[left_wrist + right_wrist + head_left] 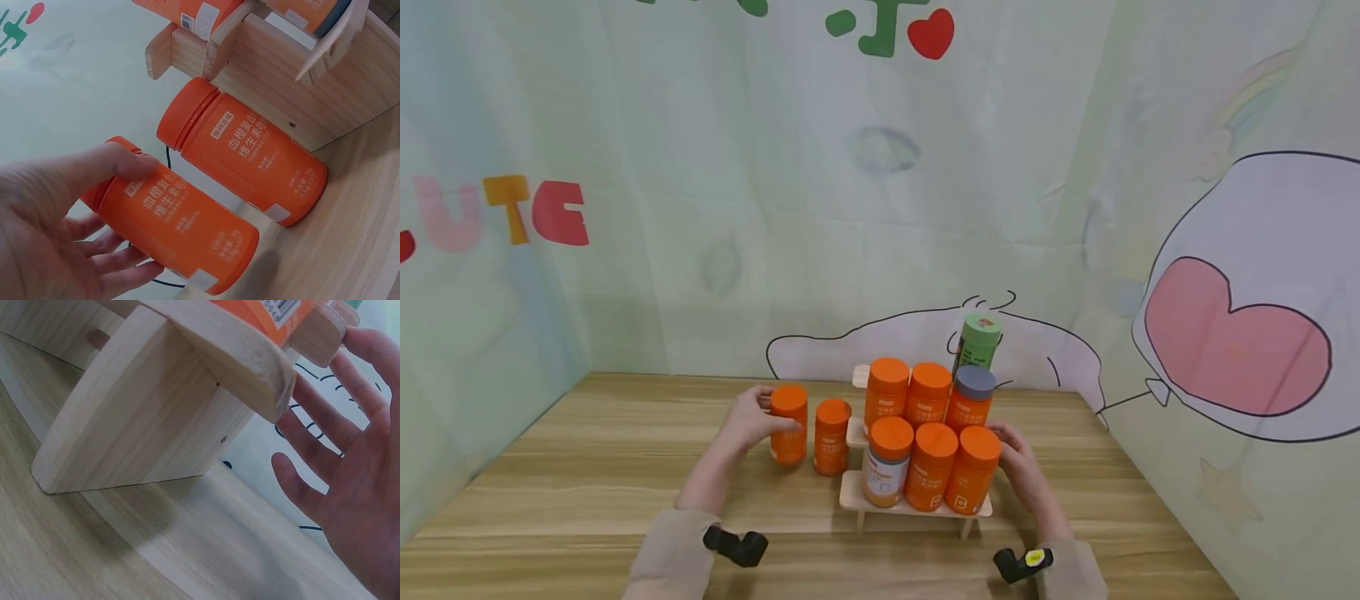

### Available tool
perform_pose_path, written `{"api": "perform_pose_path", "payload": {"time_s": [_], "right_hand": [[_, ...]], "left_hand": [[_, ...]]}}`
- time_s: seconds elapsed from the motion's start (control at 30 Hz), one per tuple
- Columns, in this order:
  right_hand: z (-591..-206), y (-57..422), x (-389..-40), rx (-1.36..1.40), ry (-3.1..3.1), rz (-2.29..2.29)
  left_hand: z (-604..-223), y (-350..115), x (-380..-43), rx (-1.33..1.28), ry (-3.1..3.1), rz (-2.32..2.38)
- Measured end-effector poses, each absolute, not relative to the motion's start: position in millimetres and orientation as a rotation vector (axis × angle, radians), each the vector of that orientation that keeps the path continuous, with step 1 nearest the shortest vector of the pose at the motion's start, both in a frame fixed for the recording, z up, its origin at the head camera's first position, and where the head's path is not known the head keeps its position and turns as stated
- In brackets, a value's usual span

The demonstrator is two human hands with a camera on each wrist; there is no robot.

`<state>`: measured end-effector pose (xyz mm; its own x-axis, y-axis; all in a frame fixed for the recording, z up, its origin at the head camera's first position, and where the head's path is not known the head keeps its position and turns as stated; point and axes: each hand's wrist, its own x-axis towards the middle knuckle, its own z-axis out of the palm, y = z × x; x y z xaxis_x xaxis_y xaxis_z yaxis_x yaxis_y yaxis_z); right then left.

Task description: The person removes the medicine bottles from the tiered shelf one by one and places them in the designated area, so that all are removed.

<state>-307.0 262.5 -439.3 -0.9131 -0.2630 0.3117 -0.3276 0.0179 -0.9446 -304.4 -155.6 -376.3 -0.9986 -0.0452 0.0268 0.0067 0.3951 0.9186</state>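
Note:
My left hand [752,421] holds an orange supplement bottle [789,427], thumb across its front and fingers round the back. In the left wrist view this bottle [181,222] leans close beside a second orange bottle [244,153], which stands on the table between it and a stepped wooden rack [853,492]. My right hand [353,444] is at the rack's right side, fingers spread and fairly straight. Its fingertips meet or nearly meet the edge of a wooden shelf [275,394]; the exact contact is hard to tell.
Orange-lidded bottles [935,467] fill the rack's lower tier. Behind them are more orange ones, including a bottle with a grey-blue lid [974,396], and a green bottle [980,342] higher up. A printed curtain [700,208] hangs behind the wooden table [587,475].

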Motion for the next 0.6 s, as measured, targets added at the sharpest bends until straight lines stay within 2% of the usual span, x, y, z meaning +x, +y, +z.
{"api": "perform_pose_path", "payload": {"time_s": [0.6], "right_hand": [[-438.1,261.7,-308.3,0.583,-2.231,2.073]], "left_hand": [[-385.8,-155.1,-306.3,-0.014,-2.661,-1.77]]}}
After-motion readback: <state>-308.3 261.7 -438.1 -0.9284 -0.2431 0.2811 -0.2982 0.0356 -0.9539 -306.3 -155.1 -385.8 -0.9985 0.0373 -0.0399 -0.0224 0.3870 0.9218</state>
